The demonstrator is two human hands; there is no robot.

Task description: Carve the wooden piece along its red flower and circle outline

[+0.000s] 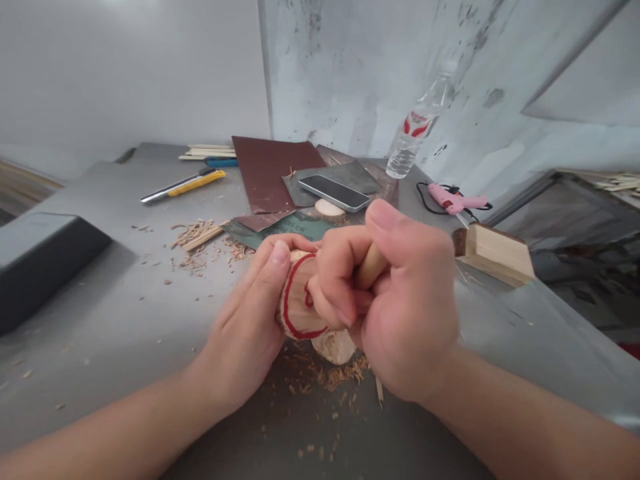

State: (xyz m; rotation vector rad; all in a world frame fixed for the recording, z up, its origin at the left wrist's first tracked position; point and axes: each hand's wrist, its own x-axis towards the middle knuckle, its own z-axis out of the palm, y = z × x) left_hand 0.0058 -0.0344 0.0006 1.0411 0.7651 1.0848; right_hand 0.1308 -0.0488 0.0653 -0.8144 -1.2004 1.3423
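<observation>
A round wooden piece (300, 308) with a red painted line near its rim and a red mark on its face is held tilted above the table. My left hand (255, 313) grips it from the left, thumb on top. My right hand (400, 300) is closed around a wooden handle (371, 267), its knuckles against the wood's face; the tool's tip is hidden. Beneath them lies a pale wood piece (335, 345) among brown shavings (345, 375).
On the grey table (125, 293) are a yellow cutter (197, 183), sandpaper (273, 167), a phone (335, 192) on a wood slice, a water bottle (417, 130), a pink glue gun (457, 200) and a wooden block (500, 253). A dark box (45, 260) stands left.
</observation>
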